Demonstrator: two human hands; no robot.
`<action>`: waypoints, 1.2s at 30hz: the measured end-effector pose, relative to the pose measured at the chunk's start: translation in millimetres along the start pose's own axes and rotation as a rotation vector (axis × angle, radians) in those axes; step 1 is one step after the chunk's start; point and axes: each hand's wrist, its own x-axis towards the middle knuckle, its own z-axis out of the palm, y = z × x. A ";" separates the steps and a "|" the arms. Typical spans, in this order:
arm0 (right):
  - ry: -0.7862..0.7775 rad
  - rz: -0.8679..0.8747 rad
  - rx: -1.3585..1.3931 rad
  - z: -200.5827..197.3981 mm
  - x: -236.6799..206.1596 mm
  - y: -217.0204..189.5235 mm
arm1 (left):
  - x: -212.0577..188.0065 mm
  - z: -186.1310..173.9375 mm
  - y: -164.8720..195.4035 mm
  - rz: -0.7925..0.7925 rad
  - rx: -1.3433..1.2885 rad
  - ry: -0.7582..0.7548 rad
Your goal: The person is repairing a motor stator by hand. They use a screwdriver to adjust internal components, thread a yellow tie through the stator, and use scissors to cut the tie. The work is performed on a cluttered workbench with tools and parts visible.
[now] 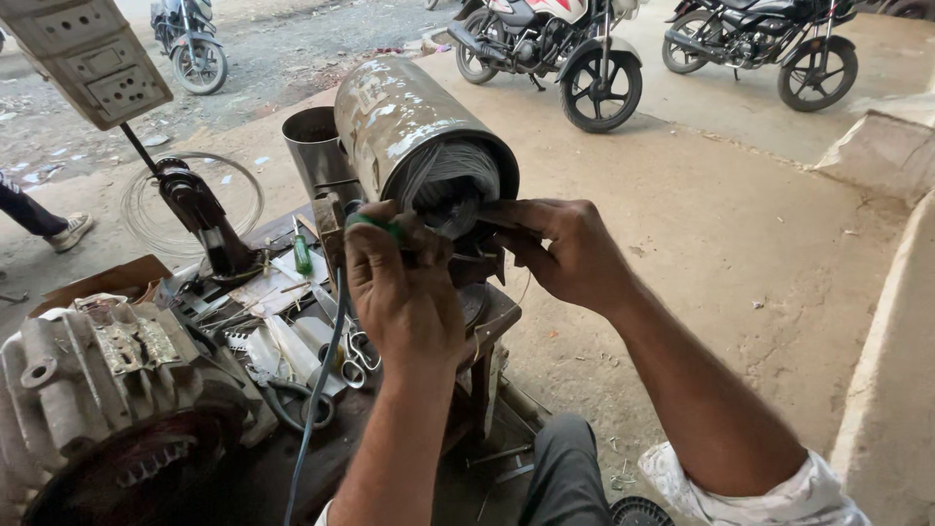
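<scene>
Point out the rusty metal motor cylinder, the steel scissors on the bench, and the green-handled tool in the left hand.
Rusty metal motor cylinder (pixel 404 122), head view, on its curved outer shell.
Steel scissors (pixel 358 356), head view, on the finger loops.
Green-handled tool (pixel 375 223), head view, on the handle above the left hand (pixel 404 297).

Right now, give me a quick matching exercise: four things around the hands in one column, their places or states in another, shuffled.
1. stator
2. scissors
3. left hand
4. motorcycle

a. parked on the ground behind the bench
b. lying flat on the bench
c. gripping a green-handled tool
d. on its side, open end toward the camera

Pairs: 1-d, 2-b, 3-c, 4-a
</scene>
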 end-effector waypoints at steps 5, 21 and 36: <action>0.028 0.060 0.124 4.3 -10.7 11.1 | -13.0 -14.5 9.7 -0.011 0.067 -0.094; 0.187 -0.031 0.067 33.3 -23.5 51.8 | -132.4 -86.2 -9.0 -0.661 0.854 -0.883; 0.226 0.046 0.139 25.5 -42.8 42.0 | -61.3 -234.3 3.0 0.057 2.204 -0.861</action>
